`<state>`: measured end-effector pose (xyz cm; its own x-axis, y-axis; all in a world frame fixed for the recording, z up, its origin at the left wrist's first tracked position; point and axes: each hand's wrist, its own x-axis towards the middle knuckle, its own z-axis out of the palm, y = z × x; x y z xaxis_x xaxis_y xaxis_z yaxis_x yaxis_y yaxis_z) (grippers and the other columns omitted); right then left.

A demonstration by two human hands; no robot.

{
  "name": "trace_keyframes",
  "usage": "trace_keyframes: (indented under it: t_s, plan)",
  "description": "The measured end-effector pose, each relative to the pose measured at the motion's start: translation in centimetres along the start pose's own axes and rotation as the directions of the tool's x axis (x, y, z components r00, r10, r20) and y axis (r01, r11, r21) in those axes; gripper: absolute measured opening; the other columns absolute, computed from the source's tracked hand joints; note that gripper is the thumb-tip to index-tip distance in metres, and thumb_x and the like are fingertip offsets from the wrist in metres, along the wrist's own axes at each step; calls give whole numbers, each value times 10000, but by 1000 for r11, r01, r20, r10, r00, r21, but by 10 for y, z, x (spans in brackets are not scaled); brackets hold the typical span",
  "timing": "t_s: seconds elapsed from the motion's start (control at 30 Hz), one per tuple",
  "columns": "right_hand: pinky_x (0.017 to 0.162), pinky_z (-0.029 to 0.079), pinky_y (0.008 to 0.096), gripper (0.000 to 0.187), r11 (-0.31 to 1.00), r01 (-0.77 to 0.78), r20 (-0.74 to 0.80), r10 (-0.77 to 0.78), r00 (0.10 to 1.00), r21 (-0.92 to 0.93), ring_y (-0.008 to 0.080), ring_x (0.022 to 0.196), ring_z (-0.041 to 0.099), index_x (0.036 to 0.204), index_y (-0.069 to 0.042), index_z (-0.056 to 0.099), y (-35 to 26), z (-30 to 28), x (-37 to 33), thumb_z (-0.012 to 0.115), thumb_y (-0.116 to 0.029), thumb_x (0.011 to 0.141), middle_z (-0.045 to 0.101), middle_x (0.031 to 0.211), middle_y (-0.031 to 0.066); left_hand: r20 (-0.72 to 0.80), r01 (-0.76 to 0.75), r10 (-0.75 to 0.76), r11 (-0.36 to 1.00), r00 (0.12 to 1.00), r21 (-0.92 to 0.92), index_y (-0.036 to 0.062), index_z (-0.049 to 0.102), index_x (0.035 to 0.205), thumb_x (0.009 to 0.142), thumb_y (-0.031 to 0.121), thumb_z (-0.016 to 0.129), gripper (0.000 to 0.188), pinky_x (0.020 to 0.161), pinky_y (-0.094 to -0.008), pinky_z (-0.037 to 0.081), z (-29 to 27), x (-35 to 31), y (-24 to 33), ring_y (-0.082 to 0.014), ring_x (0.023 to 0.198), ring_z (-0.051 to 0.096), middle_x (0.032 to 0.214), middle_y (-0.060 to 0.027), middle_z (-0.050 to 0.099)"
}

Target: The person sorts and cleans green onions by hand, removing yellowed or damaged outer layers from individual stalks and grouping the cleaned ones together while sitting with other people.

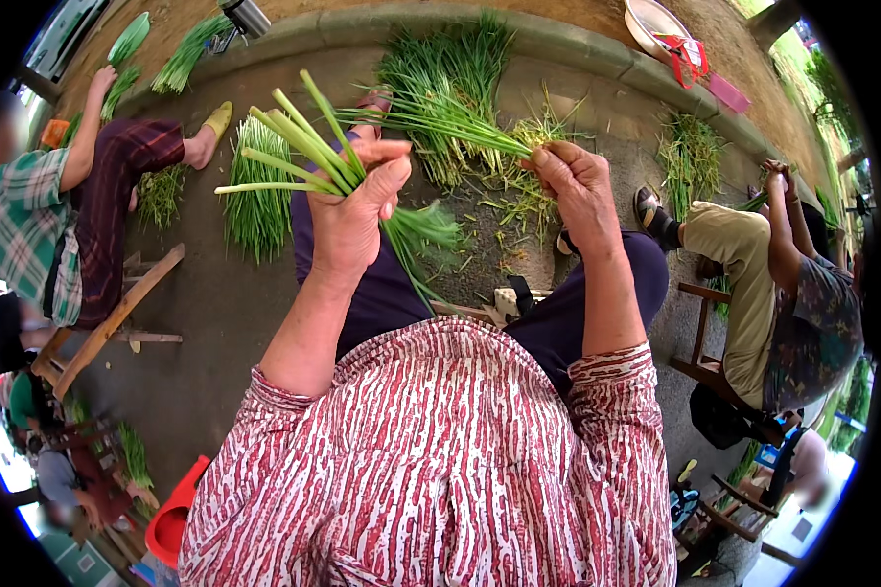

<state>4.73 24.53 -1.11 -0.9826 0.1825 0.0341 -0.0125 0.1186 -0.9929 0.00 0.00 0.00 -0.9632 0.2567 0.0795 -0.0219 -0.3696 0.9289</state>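
My left hand (352, 196) is closed around a bunch of chive-like stalks (308, 137), with the pale cut ends fanned up and left and the green leaves hanging blurred below. To its right, my right hand (576, 191) pinches the ends of several long thin green blades (460, 119), which stretch leftward toward the left hand. Beyond both hands, a large heap of green stalks (450, 73) lies on the ground. Yellowish trimmed scraps (519, 210) are scattered in front of it and between my knees.
A neat green bundle (255, 186) lies at left, and a withered pile (690, 157) at right. A concrete kerb (568, 41) runs behind, with a basin (651, 24) on it. Seated people flank me, near wooden stools (117, 318). A red plastic object (173, 519) stands near left.
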Motion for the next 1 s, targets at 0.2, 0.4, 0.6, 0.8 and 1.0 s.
trace_keyframes:
  t_s: [0.2, 0.4, 0.6, 0.8, 1.0]
  plan:
    - [534, 358, 250, 240, 958, 68, 132, -32, 991, -277, 69, 600, 414, 856, 35, 634, -35, -17, -3, 582, -194, 904, 487, 619, -13, 86, -72, 49, 955, 995, 289, 33, 631, 1127, 848, 88, 637, 284, 467, -163, 380, 22, 23, 1, -20, 559, 468, 1054, -72, 626]
    - [557, 394, 243, 204, 954, 111, 242, -42, 969, -280, 61, 633, 445, 866, 36, 630, -53, -26, -2, 604, -165, 889, 528, 652, -4, 276, 301, -392, 898, 877, 321, 52, 661, 1058, 864, 189, 659, 237, 374, -160, 325, 17, 32, -11, -12, 416, 407, 812, -42, 672]
    - [592, 405, 194, 184, 978, 155, 162, -131, 978, -143, 39, 668, 483, 921, 21, 672, -44, -38, 12, 635, -155, 881, 592, 727, -26, 235, 293, -344, 929, 909, 225, 45, 658, 830, 840, 168, 683, 125, 364, -182, 294, 29, 21, -5, -24, 416, 402, 595, -25, 610]
    - [624, 428, 212, 174, 942, 274, -523, -335, 783, -194, 75, 706, 522, 979, -1, 679, -22, -37, 17, 633, -121, 863, 594, 810, 12, 44, 207, -225, 945, 973, 253, 28, 649, 800, 834, 130, 677, 111, 471, -208, 371, 37, 18, -2, -49, 512, 488, 614, -6, 591]
    - [638, 479, 279, 209, 818, 317, -314, -498, 809, -480, 165, 727, 588, 957, -41, 676, -36, 16, -8, 712, -67, 753, 606, 860, 72, 16, 33, -38, 965, 999, 259, 8, 635, 784, 860, 120, 649, 136, 541, -214, 430, 45, 18, -17, -68, 583, 549, 646, -3, 602]
